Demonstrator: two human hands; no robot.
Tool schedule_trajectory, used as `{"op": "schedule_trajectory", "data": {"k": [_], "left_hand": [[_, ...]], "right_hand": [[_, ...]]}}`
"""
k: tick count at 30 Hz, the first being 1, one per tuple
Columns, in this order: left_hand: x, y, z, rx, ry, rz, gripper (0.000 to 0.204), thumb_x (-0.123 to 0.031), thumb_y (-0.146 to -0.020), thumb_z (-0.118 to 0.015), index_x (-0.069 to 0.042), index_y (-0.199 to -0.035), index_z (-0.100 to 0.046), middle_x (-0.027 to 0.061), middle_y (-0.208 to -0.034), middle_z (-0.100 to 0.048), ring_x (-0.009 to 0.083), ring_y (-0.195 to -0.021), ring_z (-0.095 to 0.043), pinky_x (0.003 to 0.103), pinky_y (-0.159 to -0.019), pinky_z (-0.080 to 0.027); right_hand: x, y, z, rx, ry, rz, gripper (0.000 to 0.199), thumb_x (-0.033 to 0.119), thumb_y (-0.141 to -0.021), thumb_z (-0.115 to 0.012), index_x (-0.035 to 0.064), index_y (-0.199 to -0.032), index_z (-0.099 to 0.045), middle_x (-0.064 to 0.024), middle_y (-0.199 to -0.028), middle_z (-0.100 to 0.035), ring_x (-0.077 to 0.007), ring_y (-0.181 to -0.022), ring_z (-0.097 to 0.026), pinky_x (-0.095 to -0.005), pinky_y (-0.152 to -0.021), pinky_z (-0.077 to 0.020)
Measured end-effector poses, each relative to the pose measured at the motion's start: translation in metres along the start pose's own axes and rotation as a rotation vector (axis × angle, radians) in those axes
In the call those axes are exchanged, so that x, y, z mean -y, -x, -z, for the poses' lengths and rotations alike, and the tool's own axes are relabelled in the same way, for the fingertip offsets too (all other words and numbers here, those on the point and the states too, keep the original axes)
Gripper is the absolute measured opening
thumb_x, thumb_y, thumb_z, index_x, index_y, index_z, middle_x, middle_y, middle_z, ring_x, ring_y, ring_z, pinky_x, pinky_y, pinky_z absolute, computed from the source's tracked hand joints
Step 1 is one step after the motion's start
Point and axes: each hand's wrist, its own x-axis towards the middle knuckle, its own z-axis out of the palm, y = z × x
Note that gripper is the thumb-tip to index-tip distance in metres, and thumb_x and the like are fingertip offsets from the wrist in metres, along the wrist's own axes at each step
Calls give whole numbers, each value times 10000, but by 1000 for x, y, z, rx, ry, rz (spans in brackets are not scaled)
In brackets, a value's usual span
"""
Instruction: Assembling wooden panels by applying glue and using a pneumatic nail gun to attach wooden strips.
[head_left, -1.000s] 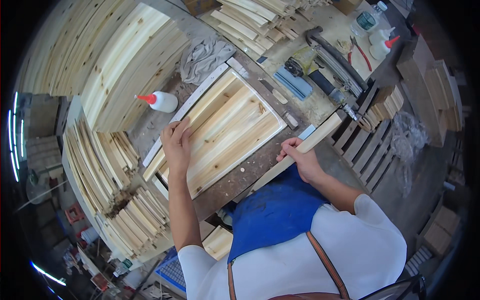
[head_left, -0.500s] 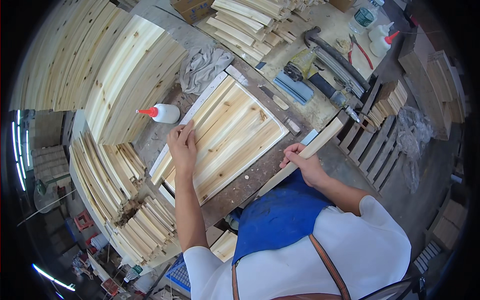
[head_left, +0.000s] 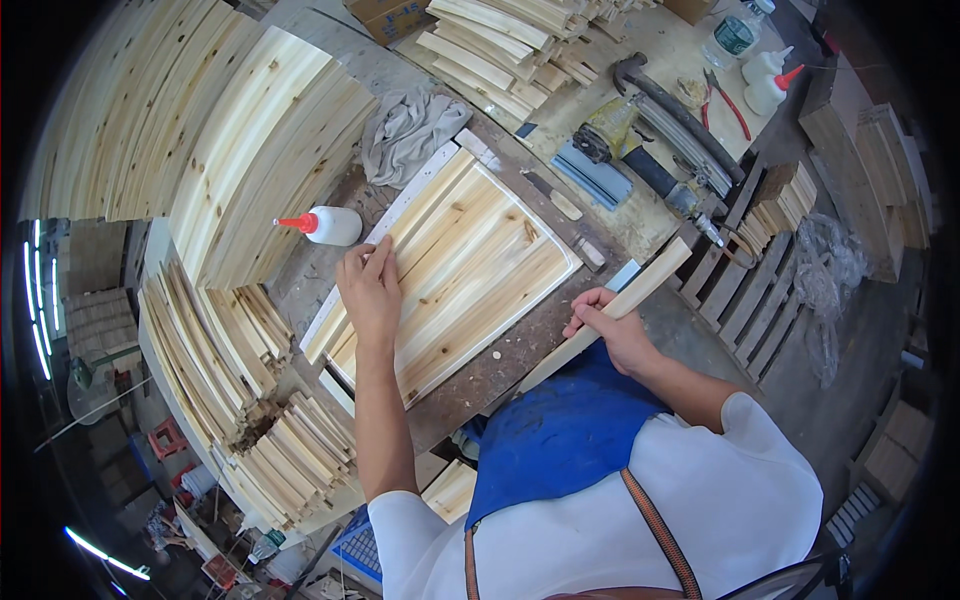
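A pale pine panel with a white line of glue along its edges lies on the dark workbench. Along its far left side runs a narrow wooden strip, and my left hand has its fingers bent and closed over this strip. My right hand grips a separate wooden slat, held at a slant near the bench's front edge, above my blue apron. The slat is apart from the panel. A white glue bottle with a red nozzle lies on its side beyond my left hand.
Stacked boards and piled strips stand at the left. A grey rag lies behind the panel. To the right are a chisel, a nail gun, a hammer, red-handled pliers and an upright glue bottle.
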Motion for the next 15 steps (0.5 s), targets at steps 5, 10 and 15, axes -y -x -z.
{"op": "schedule_trajectory", "data": {"k": [5, 10, 15], "left_hand": [[1, -2, -1, 20, 3, 30, 243, -102, -925, -738, -112, -1160, -800, 110, -1059, -664, 297, -996, -603, 414, -895, -498], [0, -3, -2, 30, 13, 34, 231, -96, -927, -732, -100, -1148, -800, 117, -1046, -661, 299, -984, -614, 410, -874, -510], [-7, -3, -4, 23, 16, 75, 229, -96, -920, -737, -90, -1140, -799, 118, -1042, -660, 300, -981, -618, 407, -869, -515]], "right_hand": [[0, 1, -1, 3, 4, -3, 105, 101, -1017, -650, 16, -1076, -636, -74, -867, -687, -203, -813, -725, -327, -781, -571], [0, 1, -1, 7, 7, -11, 109, 106, -1020, -647, 15, -1079, -632, -74, -870, -687, -203, -827, -726, -328, -792, -570], [6, 2, 2, 9, 16, -26, 113, 110, -1021, -646, 14, -1080, -630, -75, -872, -687, -202, -837, -725, -328, -800, -571]]}}
